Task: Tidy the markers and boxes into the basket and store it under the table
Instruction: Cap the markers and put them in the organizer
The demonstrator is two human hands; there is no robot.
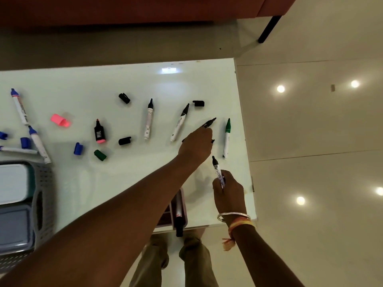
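Left hand (196, 145) reached across the table (165, 85), fingers curled round an uncapped black marker (209, 122), probably collecting it. Right hand (228, 189) gripped a second black marker (217, 170) tip-up, likely awaiting a cap. Basket (44, 183) sat far left, white box (12, 183) inside.

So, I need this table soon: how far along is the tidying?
Early. Done: a white box and a grey box sit in the basket. In hand: the left hand grips one black marker, the right hand holds a second marker. Left: the green marker, blue markers, highlighter and loose caps lie on the table, and the basket is not stored.
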